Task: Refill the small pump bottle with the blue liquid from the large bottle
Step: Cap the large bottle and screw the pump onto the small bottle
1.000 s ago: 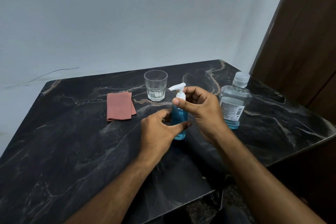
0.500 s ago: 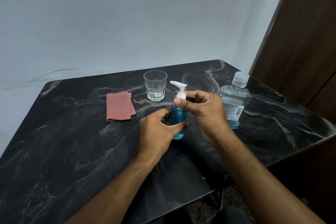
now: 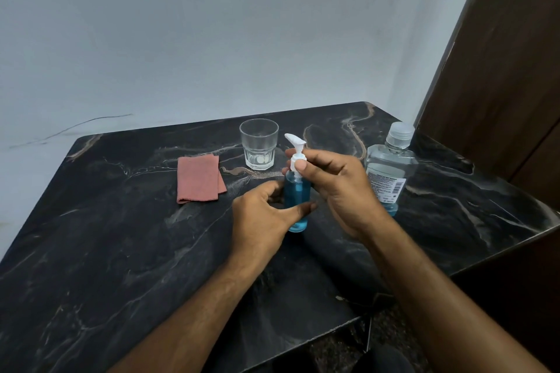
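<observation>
The small pump bottle (image 3: 296,197) stands upright at the table's middle, filled with blue liquid. My left hand (image 3: 263,218) wraps its lower body from the left. My right hand (image 3: 339,188) pinches the white pump collar (image 3: 297,160) with thumb and fingers; the white nozzle points left and away. The large bottle (image 3: 389,169) stands capped to the right, behind my right hand, with a white label and a little blue liquid at its bottom.
A clear drinking glass (image 3: 259,144) stands behind the pump bottle. A folded pink cloth (image 3: 198,178) lies to the left. The black marble table (image 3: 106,236) ends close at front and right. A brown door (image 3: 500,54) is at the right.
The pump nozzle has turned from pointing left to pointing more away as my right hand twists the collar. My left hand and the bottle's body have stayed in place.
</observation>
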Tool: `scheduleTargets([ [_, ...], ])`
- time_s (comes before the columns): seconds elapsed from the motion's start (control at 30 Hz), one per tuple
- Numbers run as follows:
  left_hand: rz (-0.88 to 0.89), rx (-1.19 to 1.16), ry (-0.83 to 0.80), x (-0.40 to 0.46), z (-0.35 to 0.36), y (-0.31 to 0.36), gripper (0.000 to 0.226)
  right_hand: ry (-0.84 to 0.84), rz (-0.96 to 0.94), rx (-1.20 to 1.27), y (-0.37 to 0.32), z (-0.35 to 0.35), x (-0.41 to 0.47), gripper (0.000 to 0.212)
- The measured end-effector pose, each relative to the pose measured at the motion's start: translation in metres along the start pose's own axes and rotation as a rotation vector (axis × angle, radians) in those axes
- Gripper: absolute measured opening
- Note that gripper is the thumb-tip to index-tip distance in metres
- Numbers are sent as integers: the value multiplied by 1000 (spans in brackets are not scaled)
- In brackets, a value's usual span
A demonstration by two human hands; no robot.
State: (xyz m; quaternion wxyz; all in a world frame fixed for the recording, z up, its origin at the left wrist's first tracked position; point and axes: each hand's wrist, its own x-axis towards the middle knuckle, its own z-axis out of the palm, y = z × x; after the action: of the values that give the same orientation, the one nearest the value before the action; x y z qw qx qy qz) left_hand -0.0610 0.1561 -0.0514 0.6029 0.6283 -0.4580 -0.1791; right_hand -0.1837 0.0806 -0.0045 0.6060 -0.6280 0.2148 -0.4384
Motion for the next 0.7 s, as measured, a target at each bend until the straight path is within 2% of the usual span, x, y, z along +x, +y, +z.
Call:
scheduleTargets([
  [0.07,-1,12,9,0,-1,-1,41,18,-15,-36,-1,2,-1,30],
  [0.23,-26,35,30,1,-1,-3,38,106,-60,-133,0,8,-2,16],
  [0.37,-19,48,31,1,-2,-3,38,175,-72,-159,0,15,-2,22],
  [0.5,-21,49,42,0,-1,-3,41,119,-61,-127,-3,14,-3,30],
  [0.7,-61,98,61,3,1,-5,48,122,-136,-142,-2,15,-5,17],
])
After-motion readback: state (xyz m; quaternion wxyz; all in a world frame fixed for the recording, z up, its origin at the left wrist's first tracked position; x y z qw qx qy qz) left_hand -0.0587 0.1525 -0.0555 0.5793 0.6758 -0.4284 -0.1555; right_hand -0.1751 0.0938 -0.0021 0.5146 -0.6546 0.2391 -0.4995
